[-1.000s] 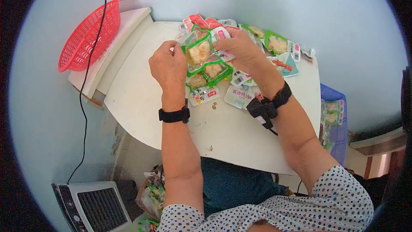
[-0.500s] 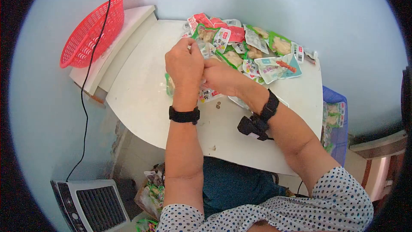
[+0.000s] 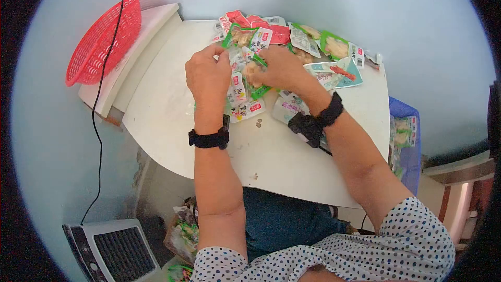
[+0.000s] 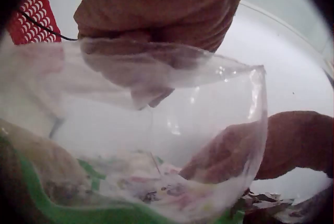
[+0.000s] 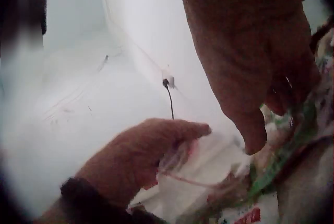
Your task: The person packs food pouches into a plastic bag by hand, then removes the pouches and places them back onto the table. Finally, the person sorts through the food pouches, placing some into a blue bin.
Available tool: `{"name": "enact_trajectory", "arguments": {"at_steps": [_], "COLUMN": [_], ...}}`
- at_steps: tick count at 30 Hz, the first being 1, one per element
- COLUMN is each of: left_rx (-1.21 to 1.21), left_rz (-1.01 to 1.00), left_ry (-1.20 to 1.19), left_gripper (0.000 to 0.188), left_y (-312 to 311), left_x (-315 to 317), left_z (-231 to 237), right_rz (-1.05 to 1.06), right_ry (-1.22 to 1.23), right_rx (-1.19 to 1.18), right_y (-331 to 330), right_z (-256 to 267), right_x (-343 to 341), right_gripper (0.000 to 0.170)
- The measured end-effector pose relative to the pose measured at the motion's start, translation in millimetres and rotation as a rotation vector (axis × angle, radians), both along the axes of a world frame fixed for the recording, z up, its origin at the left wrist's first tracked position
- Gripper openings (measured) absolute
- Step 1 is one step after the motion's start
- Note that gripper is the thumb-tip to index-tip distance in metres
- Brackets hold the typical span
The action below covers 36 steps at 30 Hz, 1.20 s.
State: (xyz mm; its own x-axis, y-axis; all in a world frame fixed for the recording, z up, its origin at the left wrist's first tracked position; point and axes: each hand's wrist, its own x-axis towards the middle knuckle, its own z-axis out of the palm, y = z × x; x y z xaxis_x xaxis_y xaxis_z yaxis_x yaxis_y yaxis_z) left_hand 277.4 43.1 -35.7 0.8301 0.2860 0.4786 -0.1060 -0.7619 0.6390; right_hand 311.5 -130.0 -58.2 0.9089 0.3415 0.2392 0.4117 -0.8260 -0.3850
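My left hand (image 3: 209, 75) pinches the rim of a clear plastic bag (image 4: 209, 96), which hangs wide-mouthed below the fingers in the left wrist view. Inside or behind its film, white printing and a green edge show; which, I cannot tell. To the right, my right hand (image 3: 287, 70) bends its fingers and thumb around a green-edged food packet (image 3: 253, 74) on the pile. The right wrist view has that hand (image 5: 250, 52) at the green edge, partly hiding the packet. White-labelled packets (image 3: 237, 87) lie between the hands.
More packets (image 3: 334, 47) spread along the table's back edge (image 3: 162, 52). A red basket (image 3: 104, 42) leans at the left, near a hanging black cable (image 3: 99, 141). A blue crate (image 3: 412, 151) with packets stands at the right, and a box of packets (image 3: 185, 235) below.
The right hand went left to meet the left hand, then moved back right onto the pile. The left hand shifted right and returned left. A green-edged packet held up earlier is no longer raised between them.
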Motion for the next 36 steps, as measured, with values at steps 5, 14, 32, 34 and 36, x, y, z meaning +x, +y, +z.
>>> {"name": "enact_trajectory", "arguments": {"at_steps": [5, 14, 32, 34, 36], "left_rx": [0.009, -0.006, -0.024, -0.023, -0.023], "left_rz": [0.019, -0.017, -0.033, -0.038, -0.038], "left_ry": [-0.031, -0.059, -0.011, -0.018, -0.031], "left_gripper": [0.020, 0.021, 0.021, 0.021, 0.021], "left_y": [3, 7, 2, 1, 1], "left_x": [3, 5, 3, 4, 3], "left_z": [-4, -9, -7, -7, -7], "right_rz": [-0.008, -0.032, -0.053, -0.037, -0.015], "right_ry": [-0.128, 0.245, 0.304, 0.481, 0.590], "right_rx": [0.160, 0.187, 0.308, 0.609, 0.828], "right_y": [5, -28, -44, -43, -45], "right_z": [-26, 20, 37, 58, 63], "right_x": [7, 20, 20, 1, -2], "right_gripper": [0.047, 0.041, 0.028, 0.030, 0.033]}}
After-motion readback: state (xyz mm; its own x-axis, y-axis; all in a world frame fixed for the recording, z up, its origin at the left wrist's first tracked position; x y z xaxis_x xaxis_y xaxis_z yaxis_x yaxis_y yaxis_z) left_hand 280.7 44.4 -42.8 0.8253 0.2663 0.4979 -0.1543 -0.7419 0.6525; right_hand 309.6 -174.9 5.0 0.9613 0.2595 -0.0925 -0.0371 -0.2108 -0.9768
